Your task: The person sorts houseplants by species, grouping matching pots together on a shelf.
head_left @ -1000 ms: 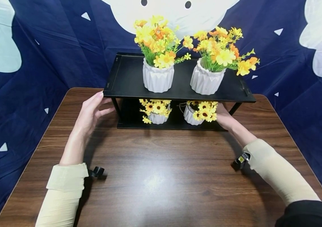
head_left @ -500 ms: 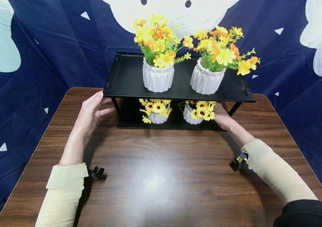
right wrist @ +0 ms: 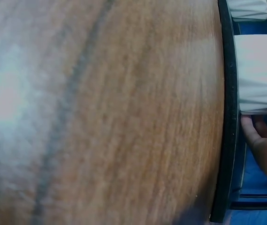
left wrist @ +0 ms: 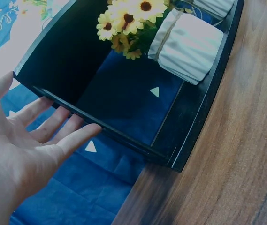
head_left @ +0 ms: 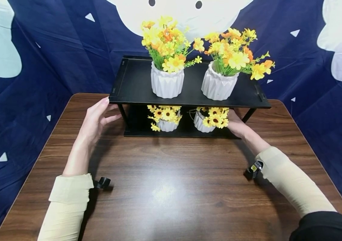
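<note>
A black two-tier shelf (head_left: pixel 129 77) stands at the back of the table. My left hand (head_left: pixel 97 113) touches its left end, thumb at the upper board's corner and loosely spread fingers along the thin side post (left wrist: pixel 100 126). On the lower board (head_left: pixel 165 133), my right hand (head_left: pixel 239 127) reaches in from the right to a white ribbed flower pot (head_left: pixel 202 122) with yellow daisy-like flowers (head_left: pixel 216 117). In the right wrist view its fingers (right wrist: pixel 249 131) meet that pot's side near the base. The flowers and pot hide much of this hand's grip.
A second white pot (head_left: pixel 168 126) with yellow flowers stands left on the lower board. Two larger white pots (head_left: pixel 167 83) with yellow-orange flowers stand on the upper board. A dark blue patterned cloth (head_left: pixel 53 50) hangs behind the brown wooden table (head_left: pixel 165 180).
My right hand and the lower right flower pot have shifted slightly left, mostly in the first half second. The left hand and the shelf stay in place.
</note>
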A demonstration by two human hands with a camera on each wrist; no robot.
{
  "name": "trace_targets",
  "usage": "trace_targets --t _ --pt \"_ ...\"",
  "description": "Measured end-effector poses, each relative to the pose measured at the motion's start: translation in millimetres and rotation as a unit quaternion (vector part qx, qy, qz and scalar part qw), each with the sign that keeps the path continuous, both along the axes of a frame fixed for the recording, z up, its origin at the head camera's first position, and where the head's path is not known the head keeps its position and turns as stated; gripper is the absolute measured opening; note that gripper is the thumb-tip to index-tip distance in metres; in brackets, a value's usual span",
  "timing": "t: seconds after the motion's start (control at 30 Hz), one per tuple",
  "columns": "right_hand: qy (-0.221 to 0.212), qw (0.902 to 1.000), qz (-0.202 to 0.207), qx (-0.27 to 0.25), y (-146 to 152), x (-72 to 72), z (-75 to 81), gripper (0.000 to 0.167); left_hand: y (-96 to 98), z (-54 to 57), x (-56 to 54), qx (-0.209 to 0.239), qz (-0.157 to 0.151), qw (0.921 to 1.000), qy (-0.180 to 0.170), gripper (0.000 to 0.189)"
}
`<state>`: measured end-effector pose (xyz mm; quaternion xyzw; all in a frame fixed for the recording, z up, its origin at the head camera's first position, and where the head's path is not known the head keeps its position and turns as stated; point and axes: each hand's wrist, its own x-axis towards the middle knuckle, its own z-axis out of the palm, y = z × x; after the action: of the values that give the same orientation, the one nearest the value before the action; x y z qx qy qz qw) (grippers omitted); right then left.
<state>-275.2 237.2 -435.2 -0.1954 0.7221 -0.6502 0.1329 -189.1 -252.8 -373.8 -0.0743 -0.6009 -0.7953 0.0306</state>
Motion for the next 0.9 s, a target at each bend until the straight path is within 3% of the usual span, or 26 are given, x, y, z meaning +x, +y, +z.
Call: trace_targets --t 0.63,0.9 --pt "-0.025 0.999 0.017 0.035 6.3 -1.3 1.5 0.029 1.6 -1.7 -0.1 0.007 0.001 1.0 0.002 0.027" --pt "-0.03 0.9974 -0.001 0.066 3.0 0.1 0.9 0.032 0.8 -1.4 0.1 0.007 0.002 1.0 0.002 0.027"
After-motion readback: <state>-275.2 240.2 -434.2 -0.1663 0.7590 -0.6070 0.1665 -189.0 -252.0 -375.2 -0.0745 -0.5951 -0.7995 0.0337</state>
